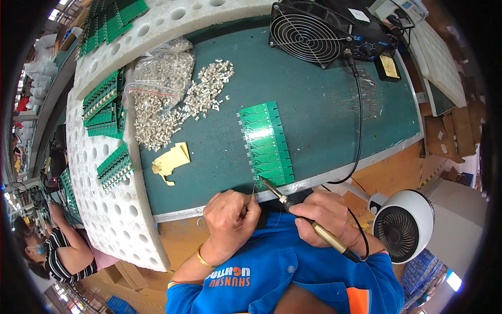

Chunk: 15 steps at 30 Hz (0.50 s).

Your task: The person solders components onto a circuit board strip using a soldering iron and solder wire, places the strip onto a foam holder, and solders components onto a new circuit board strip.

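A long green circuit board panel (265, 144) lies on the dark green work mat, its near end close to the table's front edge. My right hand (323, 217) is closed around a soldering iron (327, 235) with a brass-coloured handle. The iron's tip touches or hovers just over the pins at the panel's near left corner; I cannot tell which. Just left of it, my left hand (231, 217) is closed in a pinch on a thin strand of solder wire (254, 187), which runs up toward the same corner.
Small metal connectors (206, 89) are heaped beside a plastic bag (162, 73). A yellow paper piece (171, 159) lies nearer. White perforated foam (115, 209) holds more boards (115, 166). A black fan (308, 34) stands at the back; a white fan (402, 225) is at right. A co-worker (68, 251) sits left.
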Motion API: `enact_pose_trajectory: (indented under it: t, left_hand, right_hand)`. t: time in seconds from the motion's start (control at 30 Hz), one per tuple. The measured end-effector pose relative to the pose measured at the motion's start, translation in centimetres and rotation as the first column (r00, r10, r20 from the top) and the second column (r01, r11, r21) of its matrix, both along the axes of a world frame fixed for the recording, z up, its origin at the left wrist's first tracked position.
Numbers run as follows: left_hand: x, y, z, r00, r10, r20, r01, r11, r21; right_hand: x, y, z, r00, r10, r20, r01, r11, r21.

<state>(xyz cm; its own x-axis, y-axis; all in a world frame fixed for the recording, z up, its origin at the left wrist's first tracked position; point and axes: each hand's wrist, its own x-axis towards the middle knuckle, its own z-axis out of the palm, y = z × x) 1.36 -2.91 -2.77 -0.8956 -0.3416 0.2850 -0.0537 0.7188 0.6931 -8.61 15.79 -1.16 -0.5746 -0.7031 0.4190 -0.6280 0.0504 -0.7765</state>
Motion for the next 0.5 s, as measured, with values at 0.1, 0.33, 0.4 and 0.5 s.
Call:
enact_pose_trajectory:
  t: [0.1,0.33,0.4,0.5]
  left_hand:
    - [-0.13,-0.01,-0.01,1.0,0.006,-0.002,-0.006,1.0,-0.003]
    - [-0.21,-0.01,-0.17,1.0,0.007,0.001,-0.007,1.0,-0.013]
    - [-0.24,0.03,-0.26,1.0,0.01,0.008,-0.01,1.0,-0.011]
    - [-0.38,0.04,-0.27,1.0,0.008,0.011,-0.008,1.0,-0.007]
  right_hand:
    - [0.05,-0.01,-0.08,1.0,-0.005,0.005,0.005,1.0,0.002]
    - [0.14,0.0,-0.26,1.0,-0.016,-0.005,0.016,1.0,0.007]
    - [0.14,-0.01,-0.25,1.0,-0.019,-0.005,0.019,1.0,0.009]
    - [0.08,-0.09,-0.19,1.0,-0.017,-0.005,0.017,1.0,0.004]
